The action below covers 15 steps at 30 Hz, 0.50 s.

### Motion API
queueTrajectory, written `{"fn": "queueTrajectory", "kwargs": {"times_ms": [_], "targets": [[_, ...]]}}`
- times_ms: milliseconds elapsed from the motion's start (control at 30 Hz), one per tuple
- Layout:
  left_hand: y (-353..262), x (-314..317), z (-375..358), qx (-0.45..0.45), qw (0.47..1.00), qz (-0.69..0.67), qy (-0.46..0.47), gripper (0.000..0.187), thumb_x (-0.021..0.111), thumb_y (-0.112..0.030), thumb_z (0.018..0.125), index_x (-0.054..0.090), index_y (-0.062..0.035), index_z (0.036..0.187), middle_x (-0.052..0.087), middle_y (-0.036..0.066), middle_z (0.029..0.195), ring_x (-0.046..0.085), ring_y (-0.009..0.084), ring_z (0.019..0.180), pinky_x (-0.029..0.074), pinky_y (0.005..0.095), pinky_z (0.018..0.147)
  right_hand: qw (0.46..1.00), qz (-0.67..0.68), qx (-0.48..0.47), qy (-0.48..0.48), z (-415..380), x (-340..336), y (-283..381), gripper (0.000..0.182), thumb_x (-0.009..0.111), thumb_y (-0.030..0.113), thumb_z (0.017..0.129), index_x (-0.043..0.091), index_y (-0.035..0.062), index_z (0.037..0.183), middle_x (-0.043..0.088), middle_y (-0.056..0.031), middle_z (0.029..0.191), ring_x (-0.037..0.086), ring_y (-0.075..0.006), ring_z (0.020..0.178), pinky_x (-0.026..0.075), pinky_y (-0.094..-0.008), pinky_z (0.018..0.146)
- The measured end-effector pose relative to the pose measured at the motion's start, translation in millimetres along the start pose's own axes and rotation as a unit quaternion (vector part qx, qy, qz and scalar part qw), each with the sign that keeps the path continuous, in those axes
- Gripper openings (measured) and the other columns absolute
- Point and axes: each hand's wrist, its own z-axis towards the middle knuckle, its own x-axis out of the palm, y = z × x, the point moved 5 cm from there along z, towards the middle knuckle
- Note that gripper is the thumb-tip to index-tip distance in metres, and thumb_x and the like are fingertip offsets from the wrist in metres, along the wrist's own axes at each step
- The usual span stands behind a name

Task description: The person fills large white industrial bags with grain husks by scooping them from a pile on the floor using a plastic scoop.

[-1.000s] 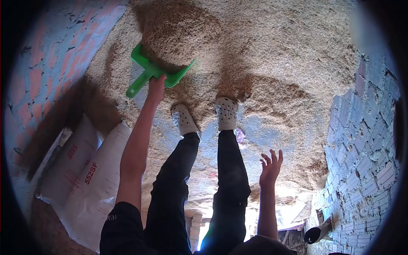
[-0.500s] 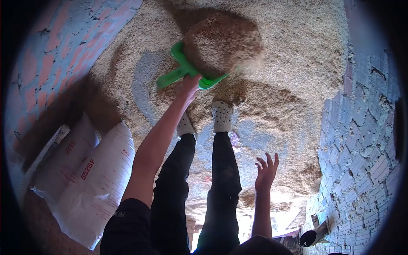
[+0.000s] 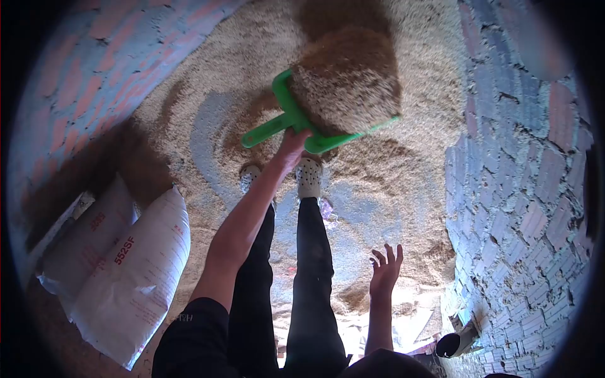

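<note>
My left hand (image 3: 293, 146) is closed around the base of the handle of a green dustpan (image 3: 291, 116). A large heap of loose brown husk-like material (image 3: 346, 82) fills the pan and is blurred by motion. The pan is held above the floor in front of my feet, its handle pointing left. Off to the right, my right hand (image 3: 386, 272) hangs in the air with its fingers apart and slightly curled, holding nothing. Pale husk-like material (image 3: 422, 82) covers much of the floor around the dustpan.
Two white sacks, one a printed sack (image 3: 135, 271), lean at the lower left by the brick wall (image 3: 94, 69). Another rough brick wall (image 3: 517, 208) runs along the right. A dark round pipe end (image 3: 449, 345) lies at lower right. My light clogs (image 3: 309, 177) stand below the dustpan.
My left hand and the loaded dustpan have moved slightly right and down in view. The surroundings have shifted left as the camera turned. My right hand stays raised and empty.
</note>
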Motion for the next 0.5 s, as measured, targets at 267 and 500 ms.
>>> {"fn": "queueTrajectory", "kwargs": {"times_ms": [267,500], "targets": [[-151.1,132.8,-83.6,0.050,0.995,0.057,0.061,0.033,0.059,-0.002,0.078,0.049,0.0007,0.109,0.057,0.009,0.099,0.056,0.0170,0.090,0.047,0.0315,0.079,0.993,0.038,-0.066,0.088,-58.4,3.6,95.0,0.062,0.054,0.022,0.089,0.020,0.0162,0.141,0.045,-0.0099,0.128,0.056,-0.0248,0.094,0.042,-0.0368,0.076],[-271.6,186.7,-181.9,0.117,0.990,0.002,0.080,0.039,0.058,-0.013,0.079,0.051,0.0017,0.115,0.061,0.008,0.096,0.060,0.0159,0.078,0.049,0.0291,0.059,0.969,0.022,-0.127,0.212,-168.2,52.8,214.4,0.057,0.056,0.028,0.088,0.030,0.0134,0.137,0.047,-0.0104,0.125,0.056,-0.0229,0.092,0.041,-0.0356,0.074]]}}
